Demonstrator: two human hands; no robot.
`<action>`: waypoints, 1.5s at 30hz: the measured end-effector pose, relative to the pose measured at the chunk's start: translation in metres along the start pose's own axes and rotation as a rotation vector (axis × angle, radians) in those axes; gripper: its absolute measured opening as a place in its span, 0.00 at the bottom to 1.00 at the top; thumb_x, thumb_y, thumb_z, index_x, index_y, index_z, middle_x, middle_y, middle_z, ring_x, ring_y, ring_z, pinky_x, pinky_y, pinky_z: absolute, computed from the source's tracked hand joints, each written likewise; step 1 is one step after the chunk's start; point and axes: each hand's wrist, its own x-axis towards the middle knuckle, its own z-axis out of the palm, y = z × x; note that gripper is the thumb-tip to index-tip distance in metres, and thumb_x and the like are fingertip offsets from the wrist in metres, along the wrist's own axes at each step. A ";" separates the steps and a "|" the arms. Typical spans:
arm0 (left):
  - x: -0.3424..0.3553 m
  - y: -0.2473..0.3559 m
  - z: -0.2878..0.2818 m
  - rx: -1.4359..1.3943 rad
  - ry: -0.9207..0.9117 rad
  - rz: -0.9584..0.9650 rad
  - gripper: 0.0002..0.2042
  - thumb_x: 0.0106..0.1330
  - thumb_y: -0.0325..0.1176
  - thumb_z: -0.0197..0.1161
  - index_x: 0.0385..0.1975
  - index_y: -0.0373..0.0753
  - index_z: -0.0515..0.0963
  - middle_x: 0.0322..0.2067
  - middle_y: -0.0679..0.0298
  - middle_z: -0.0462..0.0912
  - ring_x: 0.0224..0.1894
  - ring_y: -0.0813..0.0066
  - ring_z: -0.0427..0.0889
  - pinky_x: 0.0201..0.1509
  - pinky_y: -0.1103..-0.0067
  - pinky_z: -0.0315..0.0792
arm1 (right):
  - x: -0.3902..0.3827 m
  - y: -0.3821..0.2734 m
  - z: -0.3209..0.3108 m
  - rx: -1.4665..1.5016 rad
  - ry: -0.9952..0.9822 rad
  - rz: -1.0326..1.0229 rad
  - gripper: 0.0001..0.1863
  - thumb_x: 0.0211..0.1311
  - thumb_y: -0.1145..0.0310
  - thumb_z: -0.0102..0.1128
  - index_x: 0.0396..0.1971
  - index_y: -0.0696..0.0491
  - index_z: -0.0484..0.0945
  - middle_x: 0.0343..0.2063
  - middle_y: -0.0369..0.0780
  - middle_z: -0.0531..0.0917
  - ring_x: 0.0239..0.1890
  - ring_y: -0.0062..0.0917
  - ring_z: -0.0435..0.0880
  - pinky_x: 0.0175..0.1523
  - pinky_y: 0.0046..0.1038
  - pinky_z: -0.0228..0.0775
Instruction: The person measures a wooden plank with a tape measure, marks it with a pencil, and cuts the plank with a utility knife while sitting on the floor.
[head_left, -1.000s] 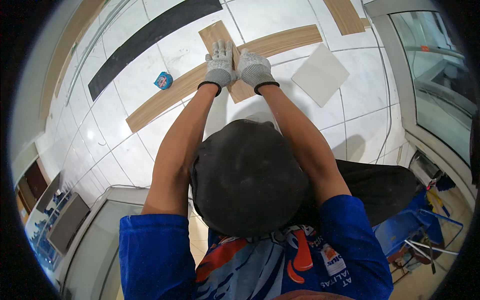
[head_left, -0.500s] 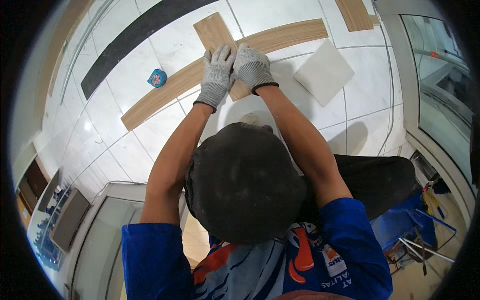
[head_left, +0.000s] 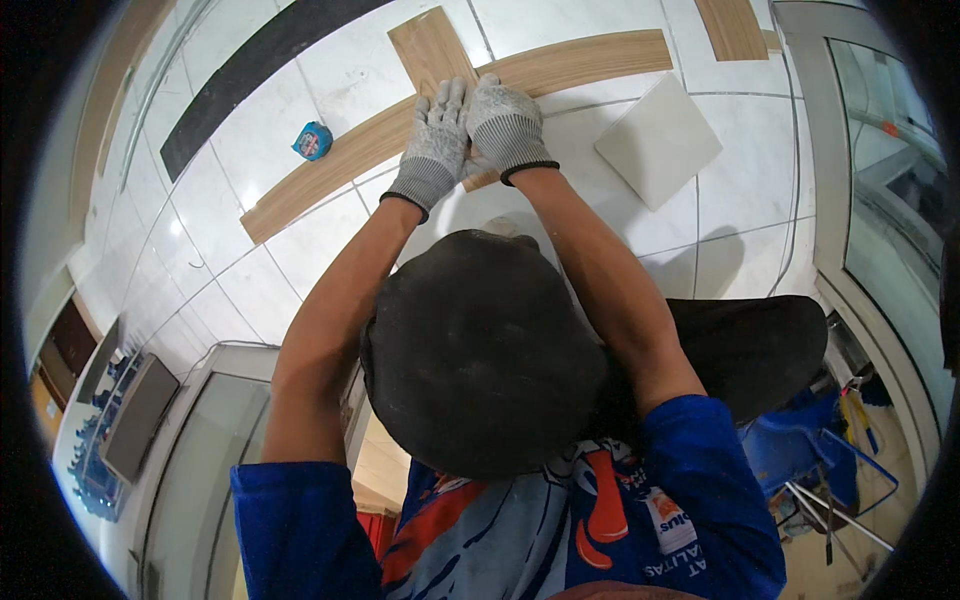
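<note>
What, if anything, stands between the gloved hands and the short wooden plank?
Nothing visible: the left hand and right hand appear to rest on the short plank where it crosses the long plank.

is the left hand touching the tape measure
Apart: in the head view, a bare stretch of the long plank shows between the left hand and the tape measure.

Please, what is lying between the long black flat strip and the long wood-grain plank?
In the head view, a rounded blue tape measure lies there on glossy white floor tiles, nearer the plank than the strip.
</note>
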 end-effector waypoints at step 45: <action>0.014 0.002 0.015 -0.350 0.586 -0.344 0.49 0.55 0.57 0.74 0.74 0.39 0.63 0.69 0.52 0.70 0.76 0.54 0.62 0.78 0.56 0.54 | -0.071 0.186 -0.013 -0.097 0.757 0.339 0.20 0.71 0.59 0.55 0.56 0.54 0.76 0.50 0.53 0.81 0.53 0.51 0.82 0.59 0.49 0.73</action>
